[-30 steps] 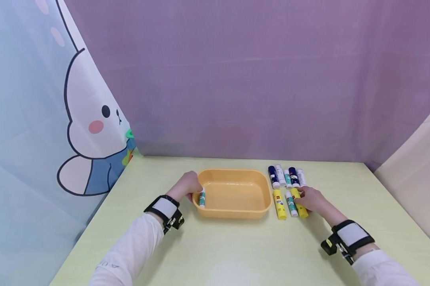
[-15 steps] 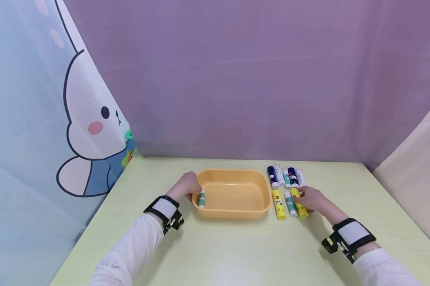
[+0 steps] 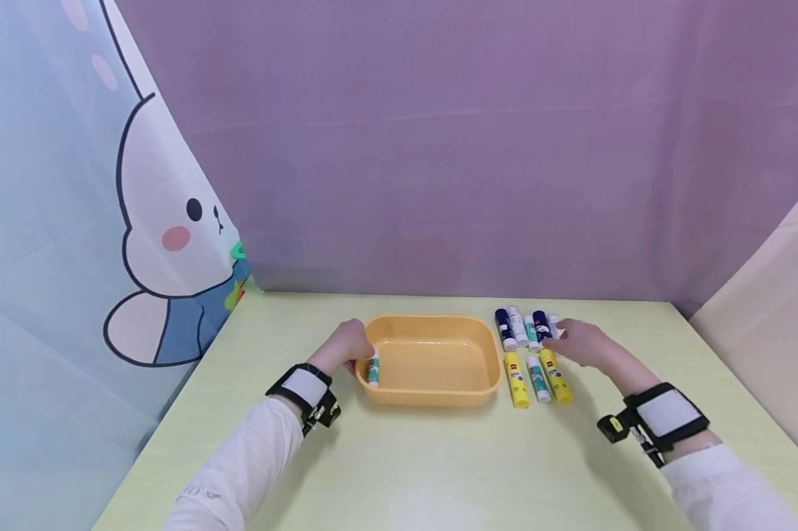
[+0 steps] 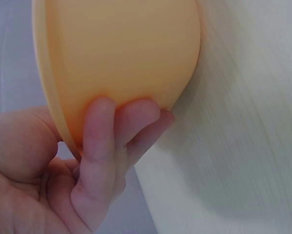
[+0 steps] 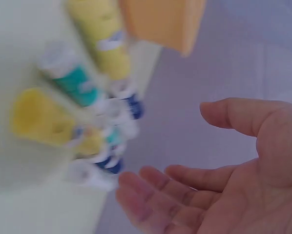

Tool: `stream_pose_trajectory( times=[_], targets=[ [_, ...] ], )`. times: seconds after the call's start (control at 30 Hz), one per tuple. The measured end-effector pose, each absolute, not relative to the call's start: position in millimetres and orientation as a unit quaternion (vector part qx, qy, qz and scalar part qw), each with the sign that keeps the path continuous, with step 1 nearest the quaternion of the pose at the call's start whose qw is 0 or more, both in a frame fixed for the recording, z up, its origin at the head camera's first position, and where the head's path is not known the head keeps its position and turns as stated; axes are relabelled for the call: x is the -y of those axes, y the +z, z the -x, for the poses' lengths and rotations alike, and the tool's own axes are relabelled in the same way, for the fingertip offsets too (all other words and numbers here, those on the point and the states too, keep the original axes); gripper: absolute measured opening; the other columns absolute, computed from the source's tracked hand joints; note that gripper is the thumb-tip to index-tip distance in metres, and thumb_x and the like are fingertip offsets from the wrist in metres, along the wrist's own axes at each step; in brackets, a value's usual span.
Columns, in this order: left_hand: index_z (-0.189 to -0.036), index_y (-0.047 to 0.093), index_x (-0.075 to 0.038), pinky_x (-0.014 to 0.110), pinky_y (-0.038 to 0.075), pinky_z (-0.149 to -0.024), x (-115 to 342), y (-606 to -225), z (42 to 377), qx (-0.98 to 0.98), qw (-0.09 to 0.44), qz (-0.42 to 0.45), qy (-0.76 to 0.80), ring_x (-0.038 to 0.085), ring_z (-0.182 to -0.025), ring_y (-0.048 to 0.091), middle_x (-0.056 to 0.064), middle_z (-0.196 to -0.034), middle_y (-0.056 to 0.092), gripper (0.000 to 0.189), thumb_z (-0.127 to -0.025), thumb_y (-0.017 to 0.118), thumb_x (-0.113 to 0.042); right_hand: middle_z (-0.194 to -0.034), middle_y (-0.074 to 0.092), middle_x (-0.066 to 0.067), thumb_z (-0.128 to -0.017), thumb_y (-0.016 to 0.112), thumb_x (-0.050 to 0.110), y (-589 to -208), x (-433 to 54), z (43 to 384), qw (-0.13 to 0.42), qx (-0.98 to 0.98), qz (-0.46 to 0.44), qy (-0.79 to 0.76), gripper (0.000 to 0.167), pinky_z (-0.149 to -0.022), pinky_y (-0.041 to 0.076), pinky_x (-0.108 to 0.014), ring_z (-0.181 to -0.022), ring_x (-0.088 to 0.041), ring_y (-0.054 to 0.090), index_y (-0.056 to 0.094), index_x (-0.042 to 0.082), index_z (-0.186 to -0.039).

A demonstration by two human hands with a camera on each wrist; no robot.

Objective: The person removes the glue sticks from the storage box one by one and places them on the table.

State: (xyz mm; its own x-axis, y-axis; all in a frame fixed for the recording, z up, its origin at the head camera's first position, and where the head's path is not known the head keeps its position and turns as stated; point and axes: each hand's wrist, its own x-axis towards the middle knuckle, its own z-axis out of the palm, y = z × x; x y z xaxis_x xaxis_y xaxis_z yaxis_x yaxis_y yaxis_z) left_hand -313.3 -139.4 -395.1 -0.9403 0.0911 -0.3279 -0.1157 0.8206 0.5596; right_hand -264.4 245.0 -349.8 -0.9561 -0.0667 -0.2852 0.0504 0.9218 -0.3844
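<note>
My left hand (image 3: 348, 344) grips the left end of a shallow orange tub (image 3: 432, 398); in the left wrist view its fingers (image 4: 99, 131) press the outer wall while the thumb goes over the rim. Inside the tub, by that end, lies a white and teal glue stick (image 3: 374, 369). Over the right-hand group of glue sticks, my right hand (image 3: 583, 344) hovers with thumb and fingers spread and nothing between them. Below it lies a yellow glue stick (image 3: 556, 376). Its fingertips overlap a white glue stick (image 3: 553, 324) at the back right.
Right of the tub, a back row has a dark blue glue stick (image 3: 505, 330) and several others. In front lie another yellow glue stick (image 3: 516, 380) and a teal one (image 3: 538, 378). A purple curtain (image 3: 439, 147) closes off the table's far edge.
My right hand has left the right-hand yellow glue stick, rising and moving back toward the rear row. That yellow stick stays in place. The left hand and the tub have not moved.
</note>
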Motion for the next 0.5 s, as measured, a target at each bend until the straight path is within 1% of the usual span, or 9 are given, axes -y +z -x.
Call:
stream_pose_trajectory(
  times=[0.1,0.2,0.37,0.5],
  targets=[
    [-0.11,0.052,0.012,0.036,0.06,-0.053,138.8,-394.2,312.6,-0.939,0.172,0.006,0.297,0.024,-0.047,0.063,0.018,-0.085,0.06,0.032,-0.08,0.058,0.003,-0.122,0.047,-0.037,-0.094,0.052,0.036,-334.0,-234.3,263.3,0.116,-0.975,0.02,-0.189,0.07,-0.08,0.055,-0.05,-0.104,-0.045,0.054,0.032,-0.017,-0.135],
    [-0.112,0.052,0.012,0.036,0.06,-0.053,137.9,-393.7,312.2,-0.939,0.175,0.009,0.295,0.024,-0.048,0.064,0.018,-0.086,0.06,0.032,-0.081,0.059,0.003,-0.129,0.043,-0.037,-0.094,0.052,0.038,-321.4,-224.3,261.9,0.089,-0.978,0.034,-0.188,0.071,-0.087,0.051,-0.057,-0.113,-0.049,0.048,0.03,-0.015,-0.137],
    [-0.112,0.052,0.011,0.036,0.06,-0.053,136.9,-394.2,312.6,-0.94,0.177,0.012,0.292,0.024,-0.048,0.064,0.017,-0.086,0.059,0.032,-0.082,0.06,0.001,-0.141,0.029,-0.036,-0.094,0.051,0.04,-303.4,-205.0,260.5,0.063,-0.978,0.047,-0.196,0.075,-0.1,0.036,-0.066,-0.129,-0.053,0.029,0.024,-0.01,-0.143],
    [-0.109,0.052,0.012,0.037,0.06,-0.053,138.1,-394.9,313.1,-0.938,0.177,0.009,0.297,0.024,-0.048,0.064,0.017,-0.084,0.059,0.03,-0.082,0.06,0.001,-0.147,0.022,-0.032,-0.093,0.053,0.041,-294.4,-186.7,261.3,0.041,-0.977,0.05,-0.205,0.079,-0.105,0.029,-0.068,-0.134,-0.051,0.021,0.018,-0.004,-0.147]
  ],
)
